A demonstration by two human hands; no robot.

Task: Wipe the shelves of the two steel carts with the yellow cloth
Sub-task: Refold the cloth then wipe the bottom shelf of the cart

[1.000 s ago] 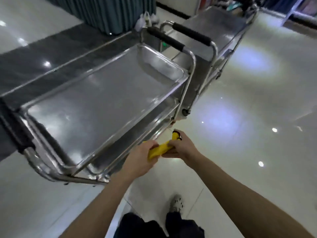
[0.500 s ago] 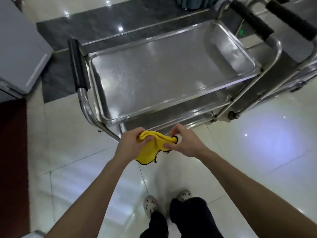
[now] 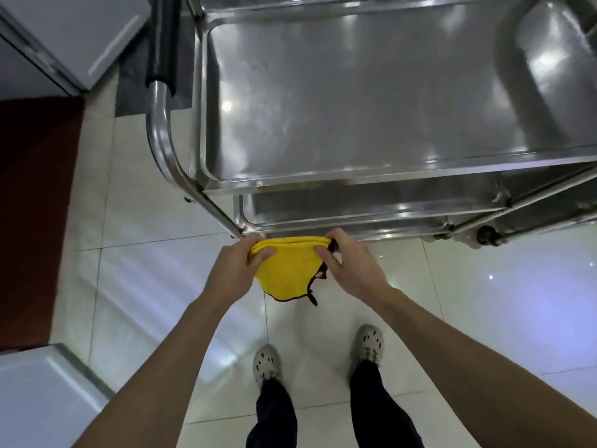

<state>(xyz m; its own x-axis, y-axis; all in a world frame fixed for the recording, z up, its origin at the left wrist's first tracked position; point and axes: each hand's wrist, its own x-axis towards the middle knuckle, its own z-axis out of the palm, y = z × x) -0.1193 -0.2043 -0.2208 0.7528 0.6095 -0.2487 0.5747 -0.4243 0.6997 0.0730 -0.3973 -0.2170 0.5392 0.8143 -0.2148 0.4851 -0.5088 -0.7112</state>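
Since half a second ago the cloth [image 3: 290, 266] has been spread wider between the hands, and the cart [image 3: 355, 124] is now seen from more directly above. Just below the cloth, pale perforated clogs [image 3: 368, 345] and dark trousers are seen on glossy white tiles. The cloth is held in the air just before the cart's lower corner, touching no shelf. Its folded top edge is pinched at one end by the left hand [image 3: 237, 265] and at the other by the right hand [image 3: 349, 263]. It is yellow, soft and napped, with a dark trimmed hem hanging in a curve. Beyond it, a lower shelf [image 3: 371, 205] is partly shown under the top shelf, both brushed steel trays with rounded rims. At the cart's left a bent steel tube carries a black grip [image 3: 160, 43].
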